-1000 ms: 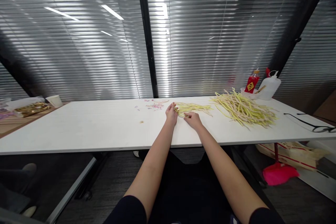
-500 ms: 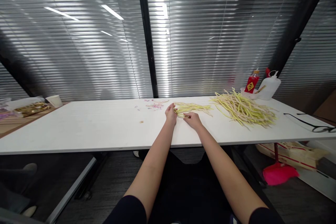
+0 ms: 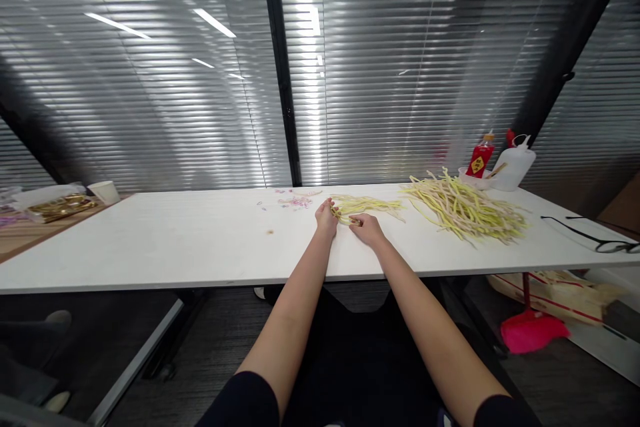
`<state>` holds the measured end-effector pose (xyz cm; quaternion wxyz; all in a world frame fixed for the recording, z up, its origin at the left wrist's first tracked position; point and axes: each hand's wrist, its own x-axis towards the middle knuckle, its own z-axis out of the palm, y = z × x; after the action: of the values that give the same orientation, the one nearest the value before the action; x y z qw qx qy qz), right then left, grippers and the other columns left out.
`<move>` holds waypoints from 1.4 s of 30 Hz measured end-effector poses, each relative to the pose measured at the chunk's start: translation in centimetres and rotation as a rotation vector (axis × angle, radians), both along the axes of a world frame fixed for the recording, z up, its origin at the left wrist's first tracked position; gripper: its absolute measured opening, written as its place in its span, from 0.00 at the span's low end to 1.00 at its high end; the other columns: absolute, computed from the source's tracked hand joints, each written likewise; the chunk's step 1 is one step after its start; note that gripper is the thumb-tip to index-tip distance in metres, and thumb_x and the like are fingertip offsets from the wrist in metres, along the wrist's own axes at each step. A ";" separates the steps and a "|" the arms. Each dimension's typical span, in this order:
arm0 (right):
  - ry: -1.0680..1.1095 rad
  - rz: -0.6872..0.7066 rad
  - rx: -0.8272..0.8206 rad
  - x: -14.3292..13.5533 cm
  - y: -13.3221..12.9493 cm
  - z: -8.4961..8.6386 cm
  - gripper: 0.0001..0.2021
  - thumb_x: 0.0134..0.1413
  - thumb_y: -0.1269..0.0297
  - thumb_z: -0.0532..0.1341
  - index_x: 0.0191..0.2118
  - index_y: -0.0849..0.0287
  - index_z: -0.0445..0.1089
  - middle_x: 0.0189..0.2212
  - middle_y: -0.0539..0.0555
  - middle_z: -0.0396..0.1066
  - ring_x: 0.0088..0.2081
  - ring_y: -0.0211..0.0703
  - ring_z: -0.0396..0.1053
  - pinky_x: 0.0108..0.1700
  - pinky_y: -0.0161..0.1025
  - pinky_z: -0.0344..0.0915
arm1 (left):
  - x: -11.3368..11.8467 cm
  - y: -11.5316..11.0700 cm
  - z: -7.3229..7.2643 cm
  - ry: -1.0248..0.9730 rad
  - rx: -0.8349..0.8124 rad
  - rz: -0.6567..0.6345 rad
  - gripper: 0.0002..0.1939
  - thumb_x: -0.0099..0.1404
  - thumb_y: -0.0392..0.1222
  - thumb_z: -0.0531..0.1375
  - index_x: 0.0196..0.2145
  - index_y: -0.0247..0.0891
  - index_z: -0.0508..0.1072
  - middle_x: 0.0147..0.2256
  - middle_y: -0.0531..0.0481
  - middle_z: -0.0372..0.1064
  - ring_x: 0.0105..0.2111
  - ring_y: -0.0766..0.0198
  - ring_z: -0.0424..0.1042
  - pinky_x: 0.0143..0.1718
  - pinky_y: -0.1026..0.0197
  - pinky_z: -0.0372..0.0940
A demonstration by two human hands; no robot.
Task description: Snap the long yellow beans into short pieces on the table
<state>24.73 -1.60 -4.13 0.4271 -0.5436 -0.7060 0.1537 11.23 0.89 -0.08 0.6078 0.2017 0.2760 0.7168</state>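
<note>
Near the table's middle, a loose bunch of long beans (image 3: 370,205), thin and pale yellow-green, lies stretched out to the right. My left hand (image 3: 327,217) is closed around the left ends of this bunch. Close beside it, my right hand (image 3: 367,229) pinches part of the same beans at their near side, its fingertips partly hidden. A much larger heap of long beans (image 3: 465,210) spreads to the right of both hands. Small pink and purple loops like rubber bands (image 3: 297,202) lie scattered just beyond my left hand.
At the back right stand a red-labelled bottle (image 3: 481,157) in a shallow bowl and a white squeeze bottle (image 3: 514,167). Black eyeglasses (image 3: 607,245) rest at the right edge. Leftward, a paper cup (image 3: 104,193) and gold packets (image 3: 63,207) sit on a wooden surface. Window blinds rise behind the white table (image 3: 175,240).
Both hands keep nearly the same place on the beans. Only slight finger movement shows; the heap and the loops have not moved.
</note>
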 end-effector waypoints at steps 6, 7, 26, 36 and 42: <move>-0.102 0.019 0.035 -0.2 -0.5 0.3 0.16 0.49 0.59 0.63 0.44 0.57 0.76 0.38 0.55 0.75 0.39 0.45 0.71 0.43 0.37 0.63 | 0.0 0.2 -0.2 -0.015 -0.008 -0.037 0.05 0.60 0.37 0.62 0.35 0.36 0.70 0.26 0.53 0.62 0.22 0.72 0.63 0.25 0.66 0.60; -0.126 0.015 0.051 -0.3 -0.5 0.3 0.15 0.51 0.59 0.62 0.45 0.57 0.75 0.38 0.55 0.75 0.39 0.45 0.70 0.43 0.37 0.63 | 0.0 0.3 -0.3 -0.018 -0.004 -0.041 0.05 0.60 0.37 0.62 0.35 0.36 0.70 0.26 0.53 0.62 0.22 0.72 0.63 0.25 0.66 0.60; -0.320 0.072 0.071 -0.6 -1.4 1.3 0.12 0.59 0.59 0.54 0.34 0.55 0.75 0.32 0.52 0.75 0.34 0.42 0.68 0.36 0.33 0.57 | -0.7 0.5 -0.1 -0.177 -0.064 -0.111 0.06 0.66 0.36 0.52 0.30 0.39 0.60 0.24 0.55 0.57 0.19 0.70 0.57 0.25 0.64 0.55; -0.185 0.063 0.001 -0.6 -1.6 1.6 0.12 0.57 0.59 0.55 0.34 0.55 0.75 0.31 0.54 0.76 0.34 0.44 0.68 0.36 0.34 0.59 | -1.1 0.6 0.0 -0.240 -0.063 -0.217 0.13 0.66 0.33 0.48 0.23 0.39 0.55 0.18 0.57 0.45 0.17 0.69 0.48 0.26 0.62 0.52; -0.161 0.080 0.033 -0.5 -1.3 1.2 0.12 0.57 0.59 0.55 0.34 0.55 0.75 0.32 0.52 0.76 0.33 0.42 0.69 0.36 0.33 0.58 | -1.5 0.7 -0.1 -0.294 -0.038 -0.255 0.13 0.64 0.32 0.48 0.21 0.38 0.56 0.18 0.56 0.44 0.17 0.69 0.46 0.26 0.61 0.51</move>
<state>24.18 -2.88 -2.97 0.3712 -0.5184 -0.7617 0.1150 9.68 1.64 -0.18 0.7310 0.1164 0.1701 0.6505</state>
